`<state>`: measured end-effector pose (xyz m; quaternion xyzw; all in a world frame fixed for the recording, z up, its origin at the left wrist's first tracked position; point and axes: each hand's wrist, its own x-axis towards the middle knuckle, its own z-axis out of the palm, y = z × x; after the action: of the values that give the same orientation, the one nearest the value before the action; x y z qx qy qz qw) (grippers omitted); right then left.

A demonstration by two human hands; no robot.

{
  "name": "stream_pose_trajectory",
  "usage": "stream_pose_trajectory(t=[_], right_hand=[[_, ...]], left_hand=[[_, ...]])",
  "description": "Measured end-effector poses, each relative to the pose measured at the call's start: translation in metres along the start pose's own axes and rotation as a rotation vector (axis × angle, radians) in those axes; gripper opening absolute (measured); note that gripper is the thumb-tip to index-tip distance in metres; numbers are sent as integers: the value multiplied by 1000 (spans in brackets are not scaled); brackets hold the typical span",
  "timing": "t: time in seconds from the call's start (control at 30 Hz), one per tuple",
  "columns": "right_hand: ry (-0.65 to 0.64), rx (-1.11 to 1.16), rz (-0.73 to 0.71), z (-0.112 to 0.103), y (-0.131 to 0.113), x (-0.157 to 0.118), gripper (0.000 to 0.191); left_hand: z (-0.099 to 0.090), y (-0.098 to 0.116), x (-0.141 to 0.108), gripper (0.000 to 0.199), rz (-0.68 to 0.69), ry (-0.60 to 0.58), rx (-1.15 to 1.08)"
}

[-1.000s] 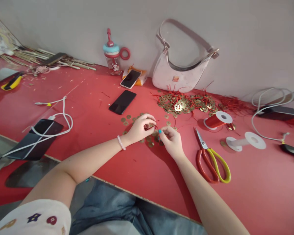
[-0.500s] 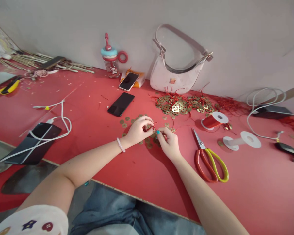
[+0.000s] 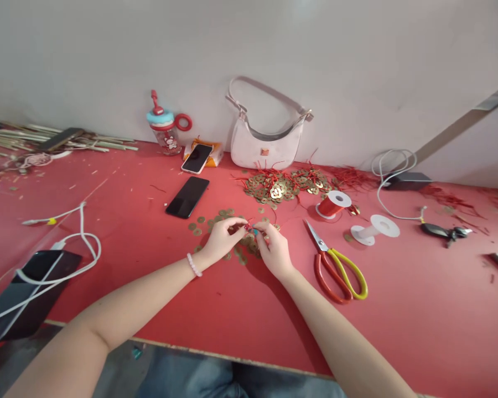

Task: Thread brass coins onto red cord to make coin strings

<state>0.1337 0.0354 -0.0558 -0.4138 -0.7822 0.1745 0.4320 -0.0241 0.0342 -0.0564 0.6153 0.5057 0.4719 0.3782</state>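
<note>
My left hand [image 3: 221, 241], with a pale beaded bracelet [image 3: 194, 265] at the wrist, pinches a piece of red cord [image 3: 248, 224]. From the other side my right hand [image 3: 275, 251], its nails painted turquoise, grips the same cord with thumb and forefinger. The fingertips nearly meet, so most of the cord is hidden. Beneath and around both hands, loose brass-coloured coins [image 3: 242, 260] with holes lie scattered on the red table [image 3: 216, 315]. Behind them is a heap of coins [image 3: 255, 190] tied with red cord.
Scissors [image 3: 341, 273] lie right of my right hand, below a spool of red cord [image 3: 331, 205] and a bare white spool [image 3: 371, 230]. A white handbag [image 3: 249, 149], a cup [image 3: 166, 135] and a phone [image 3: 187, 197] stand or lie behind. Cabled black device [image 3: 37, 287] at left.
The view has tilted up and turned right, so the table's things sit further left and lower. My hands stay close together on the red cord, fingertips slightly nearer each other.
</note>
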Motion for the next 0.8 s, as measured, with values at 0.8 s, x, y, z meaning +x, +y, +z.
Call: stream_pose_trajectory(t=[0.8], right_hand=[[-64, 382, 396, -19, 17, 13, 10]], left_hand=[[6, 6, 17, 12, 211, -198, 155]])
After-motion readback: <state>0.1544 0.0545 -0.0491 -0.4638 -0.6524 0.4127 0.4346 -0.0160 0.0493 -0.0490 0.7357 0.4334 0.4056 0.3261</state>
